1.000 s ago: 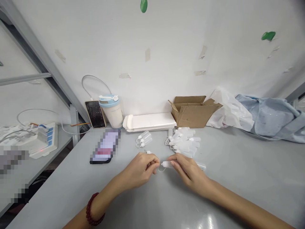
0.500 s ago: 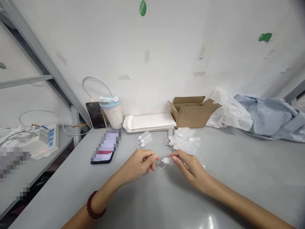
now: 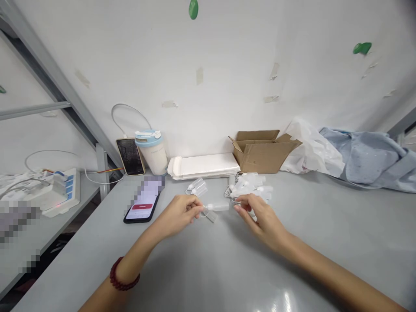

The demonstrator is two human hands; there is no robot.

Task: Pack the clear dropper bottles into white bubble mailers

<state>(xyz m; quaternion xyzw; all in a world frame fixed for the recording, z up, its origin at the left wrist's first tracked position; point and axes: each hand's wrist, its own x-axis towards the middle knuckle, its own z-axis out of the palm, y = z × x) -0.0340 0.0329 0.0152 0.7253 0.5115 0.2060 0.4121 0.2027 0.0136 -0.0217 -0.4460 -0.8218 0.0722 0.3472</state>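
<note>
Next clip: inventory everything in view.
wall: one, white, behind
table: one, grey, below
frame: one, grey, left
patches: three, green, wall
tape: several, beige, wall
power strip: one, white, left
cables: several, mostly white, left
cup: one, cream, left
propped phone: one, dark, beside cup
flat phone: one, black, left
stack: one, white, back
box: one, brown, beside stack
bag: one, white, beside box
cloth: one, pale blue, right
loose bottles: two-plus, translucent, centre
bottle pile: uncountable, translucent, before box
held bottle: one, translucent, centre
unclear piece: one, translucent, below it
bracelet: one, dark red, left
left hand: one, bare, centre
right hand: one, bare, near pile
</note>
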